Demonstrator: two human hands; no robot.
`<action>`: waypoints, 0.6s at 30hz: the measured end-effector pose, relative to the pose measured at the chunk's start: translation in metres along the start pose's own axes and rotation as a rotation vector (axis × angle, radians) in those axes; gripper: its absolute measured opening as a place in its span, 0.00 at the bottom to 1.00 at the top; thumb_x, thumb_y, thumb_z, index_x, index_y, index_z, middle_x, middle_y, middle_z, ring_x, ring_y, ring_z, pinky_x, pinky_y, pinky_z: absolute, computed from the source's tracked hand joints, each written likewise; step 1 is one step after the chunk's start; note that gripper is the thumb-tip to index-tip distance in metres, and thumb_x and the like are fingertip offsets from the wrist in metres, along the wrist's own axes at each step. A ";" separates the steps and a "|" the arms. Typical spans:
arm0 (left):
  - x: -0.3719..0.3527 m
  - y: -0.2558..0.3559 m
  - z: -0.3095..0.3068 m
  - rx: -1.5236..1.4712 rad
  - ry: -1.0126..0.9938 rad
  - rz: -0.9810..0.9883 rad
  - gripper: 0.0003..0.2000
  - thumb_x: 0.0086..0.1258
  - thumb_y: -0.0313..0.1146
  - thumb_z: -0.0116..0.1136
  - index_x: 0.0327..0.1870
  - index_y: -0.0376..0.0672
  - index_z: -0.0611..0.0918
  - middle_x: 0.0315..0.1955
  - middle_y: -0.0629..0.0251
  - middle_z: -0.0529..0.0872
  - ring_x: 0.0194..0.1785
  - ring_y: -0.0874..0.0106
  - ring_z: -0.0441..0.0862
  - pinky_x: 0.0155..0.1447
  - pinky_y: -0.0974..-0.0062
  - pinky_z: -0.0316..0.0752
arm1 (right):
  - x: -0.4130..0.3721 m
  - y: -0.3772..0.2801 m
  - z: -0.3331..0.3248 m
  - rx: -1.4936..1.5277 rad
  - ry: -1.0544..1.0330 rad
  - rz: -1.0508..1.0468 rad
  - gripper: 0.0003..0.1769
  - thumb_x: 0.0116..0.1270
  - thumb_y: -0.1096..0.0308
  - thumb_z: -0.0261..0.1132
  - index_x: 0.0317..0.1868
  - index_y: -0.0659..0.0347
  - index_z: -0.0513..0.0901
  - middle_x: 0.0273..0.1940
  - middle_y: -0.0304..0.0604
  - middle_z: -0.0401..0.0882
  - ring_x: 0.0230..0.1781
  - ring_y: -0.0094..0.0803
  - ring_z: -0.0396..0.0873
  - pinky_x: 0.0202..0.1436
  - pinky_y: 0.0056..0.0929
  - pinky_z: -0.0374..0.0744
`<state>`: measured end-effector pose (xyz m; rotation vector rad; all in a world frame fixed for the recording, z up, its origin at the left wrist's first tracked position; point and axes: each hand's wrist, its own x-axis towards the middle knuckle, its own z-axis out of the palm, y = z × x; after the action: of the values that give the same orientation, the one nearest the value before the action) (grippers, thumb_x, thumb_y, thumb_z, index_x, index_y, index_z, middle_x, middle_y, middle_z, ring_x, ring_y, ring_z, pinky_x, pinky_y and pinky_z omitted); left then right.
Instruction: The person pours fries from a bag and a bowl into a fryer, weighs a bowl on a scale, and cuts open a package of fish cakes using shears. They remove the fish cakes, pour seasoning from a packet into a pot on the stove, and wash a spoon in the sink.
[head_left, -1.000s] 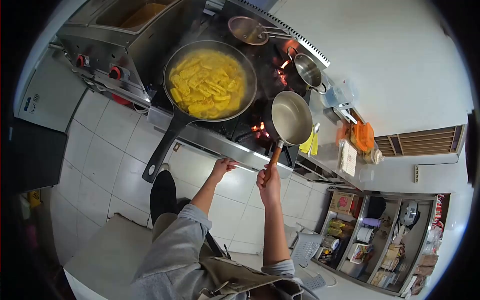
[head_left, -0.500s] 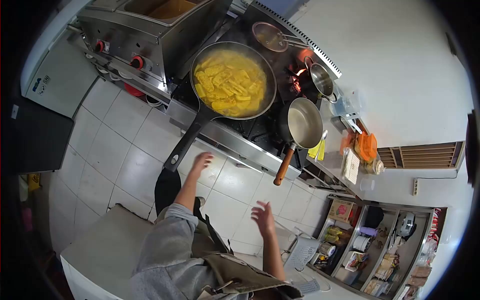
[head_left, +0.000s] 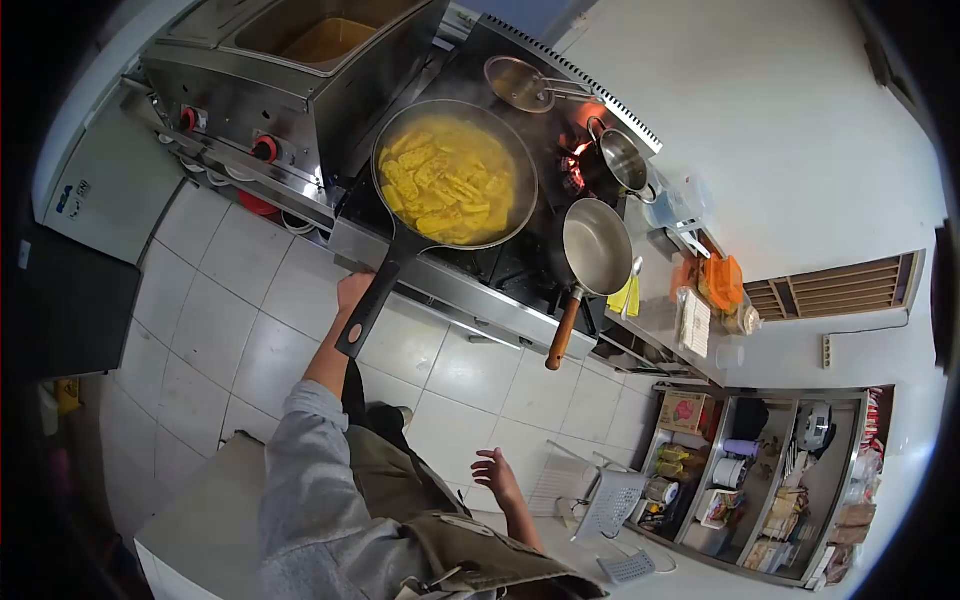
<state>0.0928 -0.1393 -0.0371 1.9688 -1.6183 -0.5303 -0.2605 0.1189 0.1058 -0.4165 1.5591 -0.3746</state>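
A large black frying pan (head_left: 389,275) holds yellow pieces of food (head_left: 450,180) in a steaming yellow liquid. Its long handle points toward me over the stove's front edge. My left hand (head_left: 354,290) is beside and partly beneath this handle, close to the stove front; its fingers are mostly hidden. Down over the floor, my right hand (head_left: 497,474) is empty with its fingers apart. A steel saucepan (head_left: 598,245) with a wooden handle (head_left: 565,328) stands on the stove to the right of the frying pan.
Flames burn beside a small steel pot (head_left: 625,160) at the back. A smaller pan (head_left: 519,84) stands behind the frying pan. At left is a steel fryer (head_left: 230,95) with red knobs. Shelves (head_left: 735,450) and a perforated chair (head_left: 608,503) are at right.
My left hand has moved left and up to the stove front by the pan handle. My right hand has dropped lower and to the left. The view has shifted slightly.
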 end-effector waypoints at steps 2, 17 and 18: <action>0.003 -0.010 0.011 -0.084 0.123 0.096 0.05 0.50 0.32 0.61 0.23 0.43 0.79 0.16 0.58 0.78 0.23 0.62 0.79 0.28 0.69 0.74 | 0.003 -0.002 -0.005 -0.049 0.042 -0.023 0.30 0.70 0.42 0.39 0.52 0.60 0.71 0.36 0.46 0.77 0.35 0.31 0.75 0.41 0.29 0.74; -0.268 -0.091 -0.009 0.440 -0.690 -0.150 0.16 0.57 0.44 0.55 0.40 0.43 0.82 0.45 0.54 0.80 0.50 0.56 0.77 0.53 0.50 0.69 | 0.052 0.157 -0.020 -0.471 0.101 0.240 0.19 0.67 0.52 0.51 0.45 0.58 0.77 0.35 0.47 0.80 0.31 0.34 0.78 0.34 0.32 0.77; -0.259 -0.099 -0.020 0.218 -0.757 -0.272 0.15 0.56 0.44 0.56 0.38 0.45 0.83 0.44 0.55 0.81 0.49 0.57 0.78 0.53 0.52 0.70 | 0.056 0.178 -0.024 -0.583 0.047 0.176 0.18 0.65 0.53 0.53 0.43 0.58 0.78 0.36 0.48 0.80 0.33 0.36 0.79 0.36 0.34 0.78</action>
<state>0.1287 0.1313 -0.0915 2.3247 -1.8890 -1.3892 -0.2916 0.2477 -0.0282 -0.7143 1.7243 0.2194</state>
